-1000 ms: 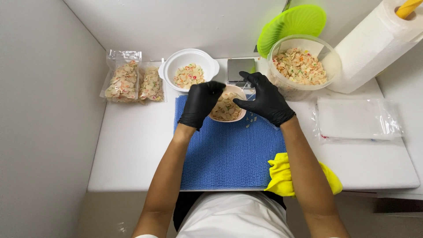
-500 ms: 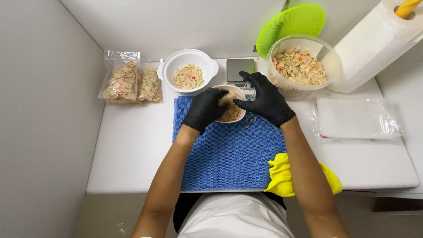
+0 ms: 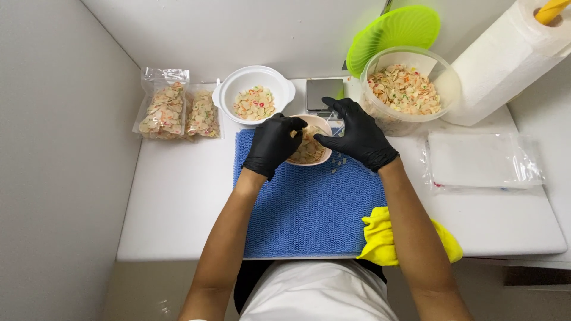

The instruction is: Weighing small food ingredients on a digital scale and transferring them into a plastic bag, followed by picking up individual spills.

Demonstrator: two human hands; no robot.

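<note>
A small pale bowl (image 3: 311, 156) of pale dried flakes with red and green bits sits at the far edge of a blue mesh mat (image 3: 309, 208). My left hand (image 3: 272, 144), in a black glove, curls over the bowl's left rim with its fingertips pinched together above the flakes. My right hand (image 3: 357, 134), also in a black glove, rests at the bowl's right side. Its fingers are spread and its thumb points at the rim. A few loose flakes (image 3: 339, 163) lie on the mat under my right hand.
Behind the bowl stand a white handled bowl of flakes (image 3: 254, 89), a small scale (image 3: 324, 92) and a large clear tub of flakes (image 3: 406, 89) with a green lid (image 3: 395, 30). Two filled bags (image 3: 178, 112) lie left; empty clear bags (image 3: 482, 160), a paper towel roll (image 3: 505, 65) and a yellow cloth (image 3: 380, 241) lie right.
My left hand has slid left off the bowl's middle and curled its fingers, uncovering more of the flakes. My right hand stays beside the bowl, its thumb lower.
</note>
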